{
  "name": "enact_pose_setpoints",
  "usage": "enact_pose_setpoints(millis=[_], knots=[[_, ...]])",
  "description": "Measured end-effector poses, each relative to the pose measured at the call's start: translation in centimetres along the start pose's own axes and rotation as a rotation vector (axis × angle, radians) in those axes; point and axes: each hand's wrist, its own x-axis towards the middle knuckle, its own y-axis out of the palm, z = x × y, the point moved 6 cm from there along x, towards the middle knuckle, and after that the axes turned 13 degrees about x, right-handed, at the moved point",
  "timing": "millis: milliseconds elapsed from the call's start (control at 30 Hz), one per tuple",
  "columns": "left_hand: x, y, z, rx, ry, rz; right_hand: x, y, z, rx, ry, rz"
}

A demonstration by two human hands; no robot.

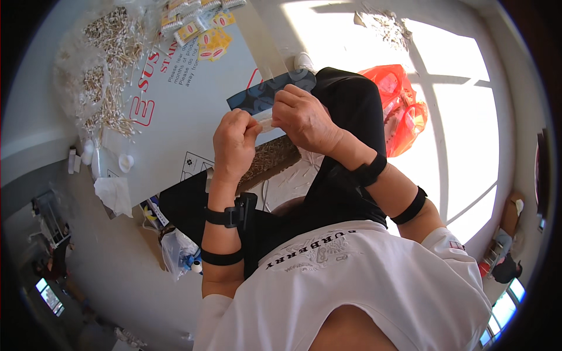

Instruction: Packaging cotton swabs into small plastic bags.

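Above my lap, my left hand (234, 143) and my right hand (305, 120) face each other with fingers closed. A small whitish, partly see-through piece (266, 123), resembling a plastic sleeve, is pinched between them; its exact kind is hard to make out. Just beyond the fingers lies a dark blue patterned strip (253, 100) along the near edge of the grey board (193, 126). Under my wrists is an open box (270, 161) of thin brown pieces. On the board's far left, many cotton swabs (108, 76) are heaped in clear plastic.
Small yellow-and-white packets (213, 44) lie at the board's far end. A white cup (126, 162) and crumpled white paper (114, 196) are at its left edge. Right of my leg sits a red plastic bag (404, 111). A pale pile (392, 32) lies on the floor beyond.
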Motion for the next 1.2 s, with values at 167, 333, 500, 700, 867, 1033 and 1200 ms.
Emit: enact_pose_setpoints(millis=[167, 333, 500, 700, 867, 1033, 1200], knots=[[0.4, 0.4, 0.4, -0.240, -0.197, 0.089, -0.4, 0.0, -1.6, 0.197, 0.128, -0.051], [0.1, 1.1, -0.1, -0.271, -0.135, 0.050, 0.0, 0.3, -0.8, 0.193, 0.057, 0.003], [0.5, 0.3, -1.6, 0.063, 0.061, 0.016, 0.1, 0.5, -0.6, -0.031, -0.073, 0.071], [0.4, -1.1, -1.2, 0.290, 0.131, 0.119, 0.0, 1.2, -0.2, -0.112, -0.067, 0.092], [0.0, -2.1, 0.0, 0.218, 0.070, 0.207, 0.0, 1.1, -0.2, -0.099, -0.058, 0.094], [-0.4, -2.8, 0.9, -0.206, -0.180, 0.035, 0.1, 1.3, -0.6, -0.112, -0.022, 0.121], [-0.8, -1.1, 0.8, -0.196, -0.093, 0.092, 0.0, 1.3, -0.7, -0.101, -0.019, 0.104]])
